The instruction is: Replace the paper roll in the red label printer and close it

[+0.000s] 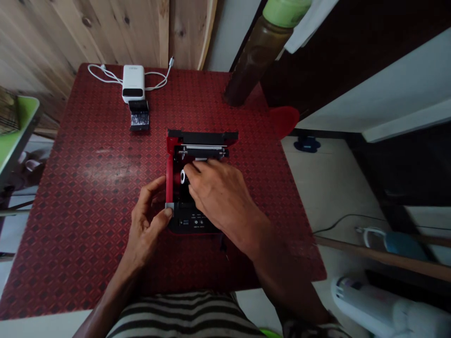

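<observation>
A red and black label or receipt printer (197, 226) stands on the table with its lid up and its inside open to view. My left hand (148, 220) grips the printer's left side, thumb on the front corner and fingers along the red wall. Reaching into the bay, my right hand (221, 197) has its curled fingers on a white paper roll (182, 177). Only the roll's left end shows; my hand covers the remainder. Behind it, a dark roller (204, 153) crosses the raised lid.
At the table's (98, 202) back left lie a white power bank (133, 80), a white cable (157, 80) and a small black piece with a crumpled-looking surface (140, 117). A tall brown bottle (257, 51) with a green cap stands back right. A red stool (287, 121) sits beyond the right edge.
</observation>
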Demonstrator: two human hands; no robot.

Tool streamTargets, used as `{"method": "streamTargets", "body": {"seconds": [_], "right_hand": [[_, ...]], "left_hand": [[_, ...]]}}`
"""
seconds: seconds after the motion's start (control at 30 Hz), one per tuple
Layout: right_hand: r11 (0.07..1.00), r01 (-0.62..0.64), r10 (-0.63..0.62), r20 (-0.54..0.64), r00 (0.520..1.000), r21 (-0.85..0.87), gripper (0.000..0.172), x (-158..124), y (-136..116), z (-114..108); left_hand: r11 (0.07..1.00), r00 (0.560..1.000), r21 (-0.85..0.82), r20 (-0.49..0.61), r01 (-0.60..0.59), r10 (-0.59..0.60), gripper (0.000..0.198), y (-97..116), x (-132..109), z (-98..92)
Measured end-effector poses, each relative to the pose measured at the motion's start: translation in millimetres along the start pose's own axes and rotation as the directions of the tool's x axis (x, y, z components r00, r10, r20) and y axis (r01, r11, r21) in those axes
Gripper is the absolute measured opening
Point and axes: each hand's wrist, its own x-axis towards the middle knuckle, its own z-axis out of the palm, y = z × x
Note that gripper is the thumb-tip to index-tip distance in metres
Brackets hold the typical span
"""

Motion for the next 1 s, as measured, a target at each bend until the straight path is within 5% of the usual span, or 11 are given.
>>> {"method": "streamTargets", "body": {"seconds": [0.2, 0.37, 0.47, 0.53, 0.63, 0.83, 1.0], "right_hand": [[0.99, 0.066, -0.023, -0.316, 0.949, 0.124, 0.017, -33, 15, -3], [0.846, 0.034, 0.291, -0.513, 0.807, 0.532, 0.019, -66, 57, -10], [0.661, -0.034, 0.576, -0.478, 0.663, 0.749, 0.03, -70, 83, 11], [0.558, 0.025, 0.688, -0.479, 0.545, 0.83, 0.037, -64, 94, 36], [0.521, -0.014, 0.771, -0.464, 0.436, 0.853, 0.035, -50, 100, 78], [0.547, -0.196, 0.697, -0.314, 0.644, 0.814, 0.03, -37, 88, 128], [0.573, -0.189, 0.652, -0.304, 0.695, 0.798, 0.029, -37, 84, 132]], "left_hand": [[1.0, 1.0, -0.018, 0.007, 0.014, -0.014, 0.06, -2, -1, -0.5], [0.999, 1.0, -0.015, 0.0, 0.031, -0.031, 0.061, -3, -2, -0.4], [1.0, 1.0, 0.004, -0.009, 0.003, -0.003, 0.06, -3, -1, 0.5], [1.0, 1.0, 0.01, -0.012, -0.012, 0.012, 0.059, -4, -1, 1.3], [0.999, 0.999, 0.02, -0.017, -0.04, 0.04, 0.059, -7, -1, 2.3], [0.995, 0.995, 0.038, -0.038, -0.089, 0.09, 0.054, -12, -1, 3.2], [0.994, 0.993, 0.019, -0.037, -0.109, 0.11, 0.054, -14, 0, 3.2]]}}
